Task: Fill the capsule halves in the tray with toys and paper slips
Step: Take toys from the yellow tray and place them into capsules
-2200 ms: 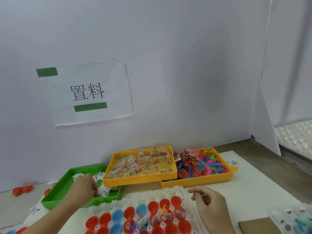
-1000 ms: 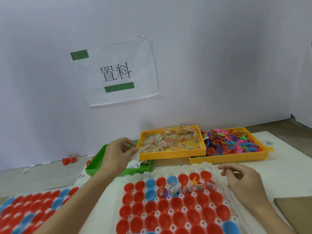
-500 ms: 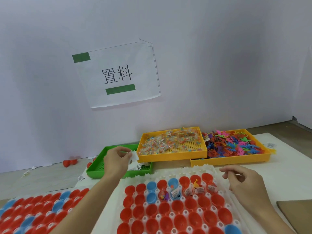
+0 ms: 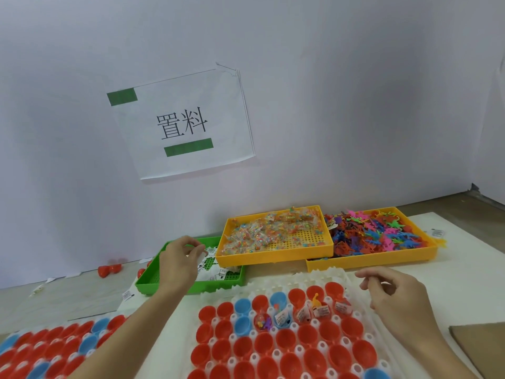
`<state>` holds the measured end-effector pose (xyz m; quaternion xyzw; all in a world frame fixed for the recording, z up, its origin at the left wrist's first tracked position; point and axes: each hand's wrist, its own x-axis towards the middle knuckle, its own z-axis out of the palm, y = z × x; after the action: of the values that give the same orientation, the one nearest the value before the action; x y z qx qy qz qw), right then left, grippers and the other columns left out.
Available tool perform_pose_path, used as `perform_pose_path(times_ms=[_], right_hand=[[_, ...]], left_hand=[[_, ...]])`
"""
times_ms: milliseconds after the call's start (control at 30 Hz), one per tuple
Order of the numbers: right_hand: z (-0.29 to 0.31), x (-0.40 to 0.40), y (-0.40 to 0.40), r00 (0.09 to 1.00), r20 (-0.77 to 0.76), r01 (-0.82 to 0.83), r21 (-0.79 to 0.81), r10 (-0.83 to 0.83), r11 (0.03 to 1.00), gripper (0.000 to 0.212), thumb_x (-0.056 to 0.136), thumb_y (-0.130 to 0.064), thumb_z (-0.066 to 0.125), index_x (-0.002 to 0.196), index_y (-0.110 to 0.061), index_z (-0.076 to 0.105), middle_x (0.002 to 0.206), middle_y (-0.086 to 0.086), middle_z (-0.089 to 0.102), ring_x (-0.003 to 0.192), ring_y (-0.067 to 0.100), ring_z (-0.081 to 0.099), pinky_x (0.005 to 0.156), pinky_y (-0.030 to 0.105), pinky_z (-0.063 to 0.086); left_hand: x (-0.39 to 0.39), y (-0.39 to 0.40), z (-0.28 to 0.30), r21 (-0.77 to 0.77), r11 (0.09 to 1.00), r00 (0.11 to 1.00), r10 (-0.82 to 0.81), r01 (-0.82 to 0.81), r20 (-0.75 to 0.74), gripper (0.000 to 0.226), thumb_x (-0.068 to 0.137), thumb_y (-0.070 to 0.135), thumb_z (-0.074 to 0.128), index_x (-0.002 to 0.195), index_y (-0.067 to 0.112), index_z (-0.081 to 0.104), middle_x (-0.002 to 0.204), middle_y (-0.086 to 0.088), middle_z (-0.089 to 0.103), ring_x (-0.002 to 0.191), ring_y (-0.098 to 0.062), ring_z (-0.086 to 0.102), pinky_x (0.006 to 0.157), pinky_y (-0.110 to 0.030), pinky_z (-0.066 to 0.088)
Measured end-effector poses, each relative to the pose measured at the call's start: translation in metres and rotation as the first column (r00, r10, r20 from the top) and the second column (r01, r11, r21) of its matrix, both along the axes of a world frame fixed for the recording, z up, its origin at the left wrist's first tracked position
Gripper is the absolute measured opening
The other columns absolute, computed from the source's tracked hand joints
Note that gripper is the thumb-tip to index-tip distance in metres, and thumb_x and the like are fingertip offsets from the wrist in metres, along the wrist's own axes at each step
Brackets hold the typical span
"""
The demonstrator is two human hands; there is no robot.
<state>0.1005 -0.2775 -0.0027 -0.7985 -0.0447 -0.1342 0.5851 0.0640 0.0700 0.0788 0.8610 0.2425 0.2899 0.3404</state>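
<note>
Landmark: white capsule tray point(image 4: 314, 280), nearest you, red and blue capsule halves point(image 4: 262, 343) seated in its wells.
Filled halves: five in the tray's second row from the far edge, holding toys and paper slips point(image 4: 319, 310).
Your right hand point(image 4: 396, 296): over the tray's right edge, fingers loosely curled, nothing visible in them.
Your left hand point(image 4: 179, 265): beyond the tray's far-left corner, over the green tray point(image 4: 153, 283), pinching a white slip point(image 4: 202, 254).
Bagged toys: yellow tray point(image 4: 273, 254) behind the capsule tray.
Loose figures: second yellow tray point(image 4: 369, 262), right of the first.
</note>
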Motion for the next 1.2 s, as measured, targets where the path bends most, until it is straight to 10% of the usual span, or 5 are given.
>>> perform_pose_path(times_ms=[300,1200], right_hand=[[0.002,-0.002,0.0,1.0,0.005,-0.001,-0.012,0.001,1.0,0.04,0.093,0.001,0.055,0.076,-0.031,0.073,0.07,-0.018,0.069,0.058,0.004,0.064,0.061,0.029,0.051],[0.003,-0.003,0.002,1.0,0.004,0.006,-0.03,-0.006,1.0,0.04,0.093,0.0,0.056,0.076,-0.032,0.072,0.07,-0.019,0.069,0.065,0.003,0.064,0.062,0.042,0.059]], left_hand=[[-0.042,-0.082,-0.004,-0.179,0.904,0.919,-0.394,0.388,0.0,0.017,0.085,0.002,0.073,0.074,0.015,0.067,0.064,-0.005,0.071,0.059,-0.014,0.064,0.053,-0.024,0.049],[-0.075,-0.099,-0.005,0.096,0.872,0.858,-0.443,0.479,-0.259,0.016,0.084,0.012,0.071,0.077,0.025,0.076,0.07,0.017,0.07,0.072,0.002,0.063,0.065,-0.011,0.047]])
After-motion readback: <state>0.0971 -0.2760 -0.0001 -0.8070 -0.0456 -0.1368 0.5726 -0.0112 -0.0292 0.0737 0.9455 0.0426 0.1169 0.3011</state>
